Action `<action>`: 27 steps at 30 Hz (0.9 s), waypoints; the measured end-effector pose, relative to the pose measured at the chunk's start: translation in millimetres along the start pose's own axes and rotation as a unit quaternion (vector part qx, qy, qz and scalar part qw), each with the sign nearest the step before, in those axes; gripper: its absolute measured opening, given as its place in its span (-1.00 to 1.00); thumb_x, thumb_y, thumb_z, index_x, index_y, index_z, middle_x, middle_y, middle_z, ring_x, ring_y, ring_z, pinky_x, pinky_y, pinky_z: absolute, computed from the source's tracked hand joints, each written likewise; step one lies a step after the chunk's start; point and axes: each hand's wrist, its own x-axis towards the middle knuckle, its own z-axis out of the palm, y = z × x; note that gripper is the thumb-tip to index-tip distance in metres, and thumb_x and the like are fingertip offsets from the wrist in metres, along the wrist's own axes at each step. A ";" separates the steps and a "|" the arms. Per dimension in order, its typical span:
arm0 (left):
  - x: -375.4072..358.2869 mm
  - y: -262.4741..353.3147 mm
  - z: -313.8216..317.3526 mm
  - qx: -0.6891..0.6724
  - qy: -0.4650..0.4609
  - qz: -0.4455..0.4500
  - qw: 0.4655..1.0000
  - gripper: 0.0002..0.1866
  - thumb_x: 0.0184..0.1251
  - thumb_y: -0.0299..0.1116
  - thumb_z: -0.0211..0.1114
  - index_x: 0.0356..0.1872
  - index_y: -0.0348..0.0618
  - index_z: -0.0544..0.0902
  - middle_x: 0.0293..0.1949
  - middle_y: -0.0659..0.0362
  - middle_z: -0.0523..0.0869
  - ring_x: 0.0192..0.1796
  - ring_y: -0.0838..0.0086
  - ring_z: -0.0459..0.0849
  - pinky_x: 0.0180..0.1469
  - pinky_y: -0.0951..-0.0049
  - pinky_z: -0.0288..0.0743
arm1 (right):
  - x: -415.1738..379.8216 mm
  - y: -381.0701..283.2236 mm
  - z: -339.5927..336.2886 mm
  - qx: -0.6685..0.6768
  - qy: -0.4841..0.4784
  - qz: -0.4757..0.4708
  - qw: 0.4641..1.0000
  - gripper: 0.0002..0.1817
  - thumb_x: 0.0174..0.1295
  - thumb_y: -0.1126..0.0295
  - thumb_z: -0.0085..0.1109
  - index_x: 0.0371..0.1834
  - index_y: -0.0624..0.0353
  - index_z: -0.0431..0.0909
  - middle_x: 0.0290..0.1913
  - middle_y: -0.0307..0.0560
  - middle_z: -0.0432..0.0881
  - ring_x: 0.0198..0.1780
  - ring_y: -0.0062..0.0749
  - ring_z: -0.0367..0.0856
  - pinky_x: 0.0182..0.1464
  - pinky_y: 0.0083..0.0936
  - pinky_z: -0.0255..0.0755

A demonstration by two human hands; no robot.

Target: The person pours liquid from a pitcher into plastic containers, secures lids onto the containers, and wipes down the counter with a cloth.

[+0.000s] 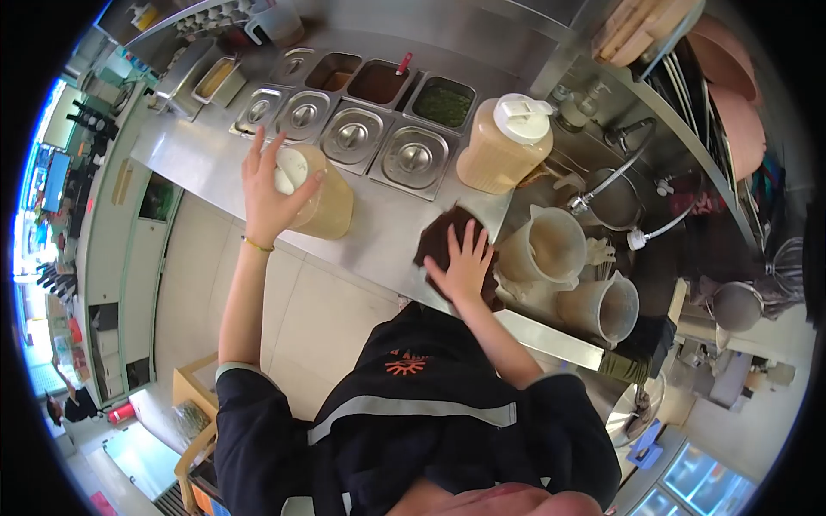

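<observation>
A jug of pale yellow liquid with a white lid [325, 199] stands on the steel counter [387, 225]. My left hand [274, 185] is at the lid's left side, fingers spread around its edge; whether it grips the lid is hard to tell. Flat on a dark brown cloth [437, 239] at the counter's front right lies my right hand [467, 262], its fingers apart. A second jug [503, 146], filled with beige liquid and topped with a white lid, stands behind the cloth.
Steel food pans with lids [415, 157] line the counter's back, beside open pans of green [443, 101] and brown food. On the right, two plastic pitchers [544, 249] stand by the sink, near a curved faucet [632, 129]. A person is at the far left.
</observation>
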 end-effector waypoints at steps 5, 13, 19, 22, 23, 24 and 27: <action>-7.0 9.3 6.0 -0.031 0.055 -0.093 0.994 -0.16 -0.20 -0.14 0.53 0.20 -0.16 0.37 0.23 -0.10 0.35 0.21 0.12 0.38 0.21 0.22 0.26 | -79.8 25.8 -23.9 0.010 -0.078 -0.013 0.997 -0.12 -0.10 -0.24 0.15 0.35 -0.19 0.20 0.44 -0.01 0.00 0.43 0.07 -0.07 0.31 0.14 -0.12; -5.7 -10.8 -4.2 -0.276 -0.093 -0.085 0.953 -0.16 -0.08 -0.38 0.41 0.32 -0.24 0.22 0.28 0.04 0.35 0.22 0.33 0.41 0.24 0.37 0.27 | -189.7 196.7 -91.1 -0.109 -0.086 0.066 0.988 0.00 -0.22 -0.16 0.32 0.35 -0.01 0.17 0.42 -0.01 0.07 0.45 -0.04 -0.07 0.39 0.01 -0.24; 9.3 -32.9 -23.8 -0.228 -0.200 0.021 0.953 -0.08 -0.13 -0.38 0.42 0.35 -0.25 0.17 0.35 0.03 0.25 0.32 0.34 0.30 0.31 0.38 0.18 | -228.3 301.4 -135.6 -0.147 -0.200 0.098 0.964 0.12 -0.28 -0.19 0.34 0.40 -0.03 0.04 0.45 -0.02 -0.03 0.47 -0.03 -0.18 0.39 0.07 -0.29; 12.9 -18.4 -40.2 -0.097 -0.216 -0.030 0.971 -0.08 -0.20 -0.38 0.45 0.32 -0.26 0.23 0.26 -0.01 0.38 0.29 0.30 0.36 0.29 0.37 0.21 | -226.9 315.2 -151.5 -0.150 -0.264 0.112 0.946 0.13 -0.24 -0.26 0.28 0.42 -0.07 -0.03 0.48 0.02 -0.19 0.48 0.03 -0.26 0.34 0.16 -0.27; 13.4 -8.8 -43.7 -0.081 -0.250 -0.096 0.960 -0.09 -0.23 -0.39 0.46 0.30 -0.27 0.26 0.22 -0.02 0.43 0.28 0.29 0.38 0.29 0.36 0.21 | -220.3 311.2 -156.9 -0.146 -0.253 0.104 0.951 0.12 -0.23 -0.27 0.26 0.43 -0.08 -0.04 0.48 0.01 -0.21 0.48 0.04 -0.26 0.33 0.16 -0.26; 12.4 -0.7 -46.7 -0.066 -0.282 -0.164 0.943 -0.09 -0.25 -0.41 0.46 0.29 -0.27 0.28 0.19 -0.04 0.48 0.26 0.27 0.41 0.29 0.36 0.22 | -211.6 305.1 -164.1 -0.143 -0.242 0.094 0.955 0.12 -0.21 -0.28 0.25 0.43 -0.09 -0.04 0.48 0.00 -0.22 0.47 0.04 -0.27 0.32 0.17 -0.25; 13.6 -6.4 -52.9 -0.128 -0.302 -0.161 0.931 -0.12 -0.31 -0.49 0.46 0.25 -0.25 0.35 0.11 -0.03 0.55 0.22 0.21 0.45 0.28 0.34 0.24 | -147.9 283.0 -177.8 -0.055 -0.086 0.067 0.993 -0.05 -0.07 -0.09 0.27 0.39 -0.06 0.06 0.43 0.22 -0.18 0.44 0.14 -0.18 0.29 0.14 -0.13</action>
